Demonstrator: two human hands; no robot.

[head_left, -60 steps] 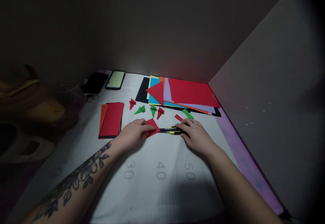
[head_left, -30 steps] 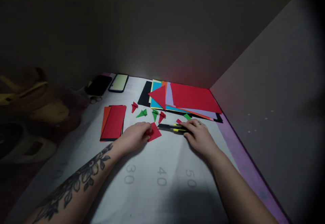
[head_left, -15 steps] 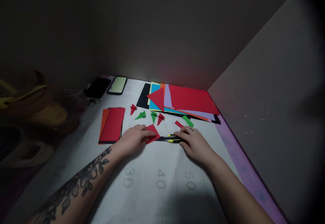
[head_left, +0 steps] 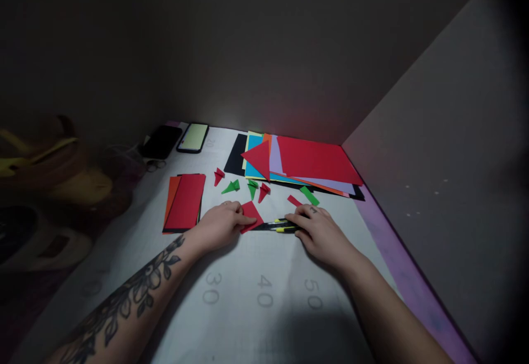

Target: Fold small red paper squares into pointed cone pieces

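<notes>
The red square point(head_left: 250, 211) lies on the sheet point(head_left: 231, 320), just off the fingertips of the left hand point(head_left: 221, 223). That hand's index finger stretches over the square, holding it down, with the other fingers curled in; whether the thumb pinches it too, I cannot tell. The right hand point(head_left: 320, 229) grips a black-and-yellow tool point(head_left: 285, 229) between thumb and fingers. The tool points left, its dark end meeting the square's near right edge; whether it runs beneath the paper is unclear. The square thus sits between the hands, touching the left and apart from the right.

Just beyond the right hand lie a red strip point(head_left: 294, 200) and a green strip point(head_left: 309, 195). Four small folded pieces point(head_left: 264, 190), two red and two green, rest beyond the square. Left of the left hand, close to its wrist, is a pile of cards point(head_left: 185, 201), red on top.
</notes>
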